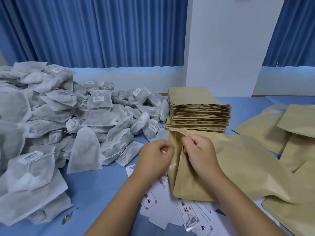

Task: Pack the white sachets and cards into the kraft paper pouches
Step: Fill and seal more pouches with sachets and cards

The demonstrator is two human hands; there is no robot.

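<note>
Head view: left hand (154, 155) and right hand (198, 150) pinch kraft pouch (238, 167); sachets (51, 108) heaped left, pouch stack (199, 113) behind.

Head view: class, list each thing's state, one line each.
Brown kraft paper pouch in hand: mouth parted.
Left hand: pinches one mouth edge.
Right hand: grips the other mouth edge.
Stack of flat kraft pouches: neat, untouched.
White mesh sachets: loose heap.
Printed white cards: scattered flat, some under the pouch.

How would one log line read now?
phase: opening pouch | left hand: pinches pouch mouth | right hand: pinches pouch mouth | sachets: piled, untouched | cards: partly under pouch
</note>
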